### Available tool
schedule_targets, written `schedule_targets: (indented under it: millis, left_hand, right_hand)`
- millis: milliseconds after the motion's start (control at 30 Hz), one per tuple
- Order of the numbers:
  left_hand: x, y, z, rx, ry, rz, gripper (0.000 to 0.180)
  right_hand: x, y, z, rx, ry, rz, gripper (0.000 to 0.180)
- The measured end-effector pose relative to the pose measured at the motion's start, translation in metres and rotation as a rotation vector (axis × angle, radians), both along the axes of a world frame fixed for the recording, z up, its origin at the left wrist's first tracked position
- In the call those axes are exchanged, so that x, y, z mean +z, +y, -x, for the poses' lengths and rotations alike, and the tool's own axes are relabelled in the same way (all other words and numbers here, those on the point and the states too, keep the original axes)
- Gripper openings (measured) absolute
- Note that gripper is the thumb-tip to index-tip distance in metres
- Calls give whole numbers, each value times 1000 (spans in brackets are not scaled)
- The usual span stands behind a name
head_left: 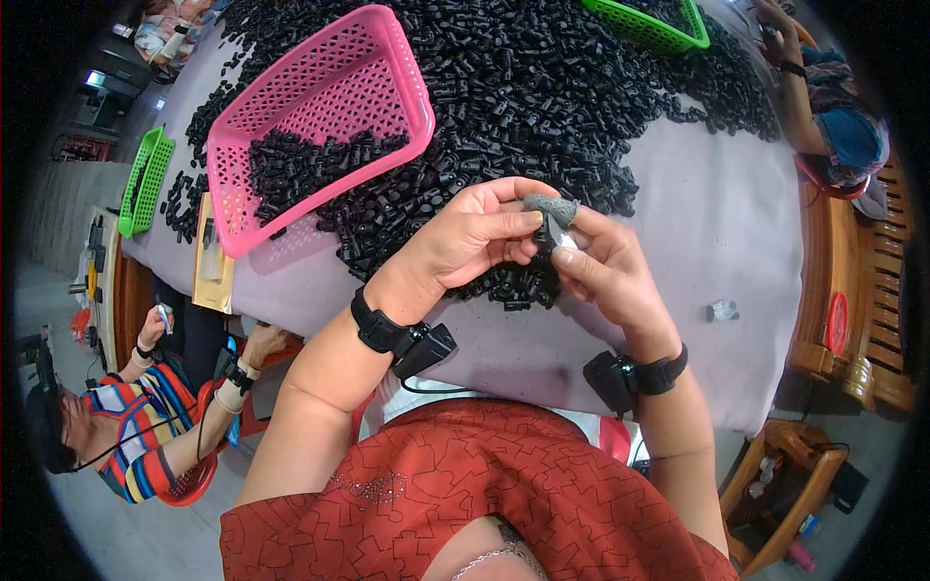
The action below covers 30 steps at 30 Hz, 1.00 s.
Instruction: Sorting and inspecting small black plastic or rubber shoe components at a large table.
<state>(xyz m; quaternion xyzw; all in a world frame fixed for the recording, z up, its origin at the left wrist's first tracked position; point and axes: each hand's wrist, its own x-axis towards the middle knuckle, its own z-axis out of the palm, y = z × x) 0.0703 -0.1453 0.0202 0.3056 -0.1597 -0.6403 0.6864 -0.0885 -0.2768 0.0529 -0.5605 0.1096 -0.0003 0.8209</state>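
Observation:
My left hand [481,230] and my right hand [610,266] meet over the near edge of a large heap of small black plastic parts [523,107]. A grey-green textured finger cover [550,207] appears to sit on my right index fingertip, against my left thumb and index finger. Between my right thumb and index finger is a small white piece [561,234], whose kind I cannot make out. My left fingers are pinched on a small black part, mostly hidden by the fingers. Both wrists wear black straps with small boxes.
A pink perforated basket [421,116] holding black parts leans on the heap. Green baskets [702,39] stand at the far right and left. A yellowish board [211,266] lies left; a small clear-grey object [723,310] lies right. Other people sit at both sides of the cloth-covered table [717,232].

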Motion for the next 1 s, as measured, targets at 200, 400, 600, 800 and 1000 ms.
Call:
schedule_targets:
  millis: [200, 400, 600, 800, 1000]
  left_hand:
    - [5, 0, 2, 17, -4, -2, 32]
    - [1, 0, 0, -10, 20, 21, 32]
    - [0, 0, -1, -48, 45, 53, 33]
    - [-2, 3, -5, 40, -17, -10, 30]
    - [1, 3, -4, 151, -77, -95, 23]
  right_hand:
    - [1, 5, -1, 29, -42, -43, 54]
    - [1, 5, -1, 6, -17, -18, 50]
    - [-3, 2, -1, -64, -11, -24, 38]
    - [-5, 4, -1, -261, -38, 50, 32]
    - [-8, 4, -2, -282, -48, 57, 35]
